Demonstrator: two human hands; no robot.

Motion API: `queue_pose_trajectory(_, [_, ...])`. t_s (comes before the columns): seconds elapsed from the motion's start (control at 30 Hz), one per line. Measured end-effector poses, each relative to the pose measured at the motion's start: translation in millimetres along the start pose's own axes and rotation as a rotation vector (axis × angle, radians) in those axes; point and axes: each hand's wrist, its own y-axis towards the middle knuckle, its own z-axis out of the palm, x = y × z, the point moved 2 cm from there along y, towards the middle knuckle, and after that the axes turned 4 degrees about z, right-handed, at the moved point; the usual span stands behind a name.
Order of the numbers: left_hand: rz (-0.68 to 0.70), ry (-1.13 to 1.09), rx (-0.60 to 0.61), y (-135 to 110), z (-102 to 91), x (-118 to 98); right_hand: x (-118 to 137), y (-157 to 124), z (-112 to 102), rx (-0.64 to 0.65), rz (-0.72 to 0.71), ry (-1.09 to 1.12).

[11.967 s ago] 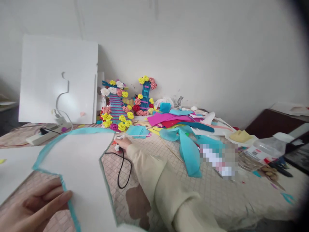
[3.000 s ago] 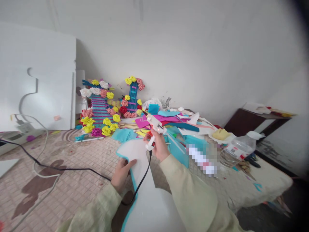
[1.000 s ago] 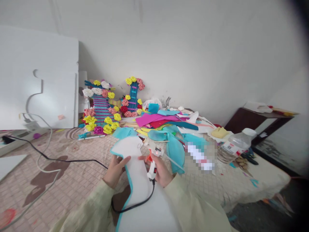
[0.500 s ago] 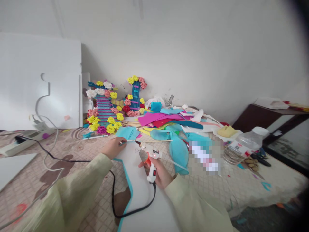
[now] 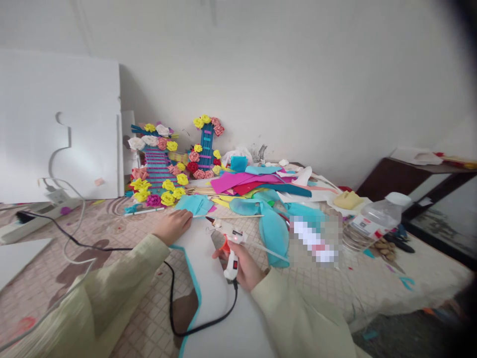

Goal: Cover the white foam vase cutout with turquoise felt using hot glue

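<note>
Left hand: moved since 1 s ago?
Yes. The left hand has moved forward, away from the person, nearer to the turquoise paper sheet beside the yellow paper roses.

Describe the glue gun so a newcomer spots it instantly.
Over the table, follow the right sleeve up to the right hand. It grips the glue gun, white with a dark nozzle. Its orange trigger, red switch and black cord set it apart from the turquoise-edged board nearby.
</note>
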Motion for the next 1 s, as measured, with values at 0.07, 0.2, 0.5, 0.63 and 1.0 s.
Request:
queue_pose_trajectory(0.07, [0.005,0.006,0.002,-2.5,-1.3,1.4,0.1,-0.4,0.6,0.001,0.001,0.007])
queue_pose_trajectory(0.2, [-0.020,0.009,-0.006,-7.3,-6.1,3.0,0.8,-0.4,0.9,-0.024,-0.036,0.003])
queue_pose_trajectory(0.5, [0.006,-0.119,0.099,9.9,2.8,0.7,-4.3,2.0,-3.3,0.026,0.021,0.042])
queue_pose_trajectory(0.63, [0.005,-0.151,0.102,11.1,6.4,2.1,-6.9,4.5,-7.6,0.001,0.006,0.027])
queue_pose_trajectory(1.0, [-0.136,-0.317,0.010,-7.8,0.6,5.1,30.9,-8.7,-15.2,-0.162,-0.316,-0.152])
